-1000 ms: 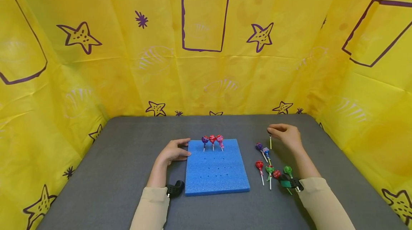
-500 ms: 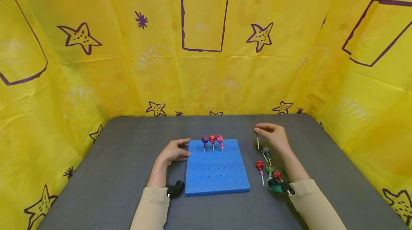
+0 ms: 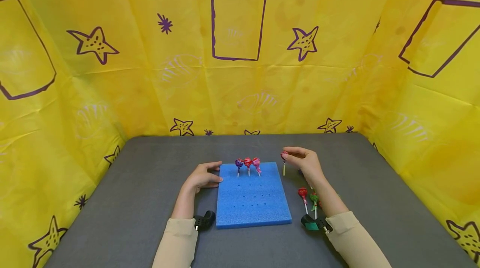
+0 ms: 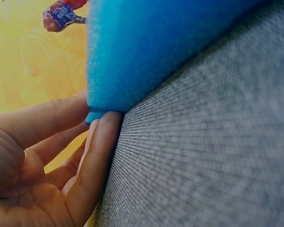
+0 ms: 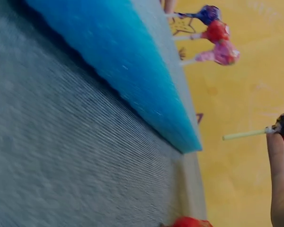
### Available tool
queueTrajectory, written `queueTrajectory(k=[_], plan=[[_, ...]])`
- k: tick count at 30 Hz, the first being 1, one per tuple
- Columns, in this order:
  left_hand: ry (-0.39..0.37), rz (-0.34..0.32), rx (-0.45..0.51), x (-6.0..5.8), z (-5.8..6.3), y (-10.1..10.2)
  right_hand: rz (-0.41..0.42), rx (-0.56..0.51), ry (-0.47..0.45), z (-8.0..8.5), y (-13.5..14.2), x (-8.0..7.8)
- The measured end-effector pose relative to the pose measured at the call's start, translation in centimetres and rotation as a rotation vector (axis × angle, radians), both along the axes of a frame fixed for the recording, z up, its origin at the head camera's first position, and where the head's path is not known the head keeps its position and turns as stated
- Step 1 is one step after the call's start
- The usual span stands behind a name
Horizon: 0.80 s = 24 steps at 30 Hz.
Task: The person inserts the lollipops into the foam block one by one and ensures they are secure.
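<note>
A blue foam board (image 3: 252,211) with rows of small holes lies on the table. Three wrapped lollipops, purple (image 3: 238,162), red (image 3: 248,162) and pink (image 3: 256,162), stand upright along its far side. My left hand (image 3: 201,176) holds the board's left edge near the far corner; its thumb and a finger bear on the foam in the left wrist view. Just off the far right corner, my right hand (image 3: 305,164) pinches a dark red lollipop (image 3: 284,156) by its head. That lollipop's yellow stick points down, apart from the board.
On the table right of the board lie a red lollipop (image 3: 302,193), a green lollipop (image 3: 314,197) and others mostly hidden under my right forearm. Yellow patterned cloth (image 3: 240,93) surrounds the grey table (image 3: 150,201) at the back and sides.
My right hand has moved left with its lollipop, from beyond the loose lollipops to near the board's far right corner. The left hand and board have stayed put.
</note>
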<state>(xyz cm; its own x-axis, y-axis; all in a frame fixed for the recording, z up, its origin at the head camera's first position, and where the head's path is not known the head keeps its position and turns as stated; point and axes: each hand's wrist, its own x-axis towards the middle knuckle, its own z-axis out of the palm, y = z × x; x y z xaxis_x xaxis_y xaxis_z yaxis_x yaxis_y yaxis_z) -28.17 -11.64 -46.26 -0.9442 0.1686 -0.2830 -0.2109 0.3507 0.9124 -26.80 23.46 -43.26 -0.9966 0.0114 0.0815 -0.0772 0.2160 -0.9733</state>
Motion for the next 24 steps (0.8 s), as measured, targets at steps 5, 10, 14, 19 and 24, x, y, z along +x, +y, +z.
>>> queueTrajectory(k=[5,10,14,19,24], plan=[[0.004,-0.007,0.003,-0.1,0.0,-0.1,0.017,-0.001,-0.030,-0.6,-0.8,0.0],[0.003,-0.007,0.006,-0.1,0.0,-0.2,0.081,-0.055,-0.052,-1.0,-1.7,0.1],[-0.001,-0.007,0.005,0.1,0.0,-0.1,0.160,-0.120,-0.042,-1.3,-2.3,0.3],[-0.003,-0.005,0.007,0.2,0.1,-0.1,0.224,-0.174,-0.046,-1.6,-3.0,0.4],[-0.002,-0.005,0.005,0.1,0.2,-0.1,0.243,-0.201,-0.070,-1.9,-3.5,0.3]])
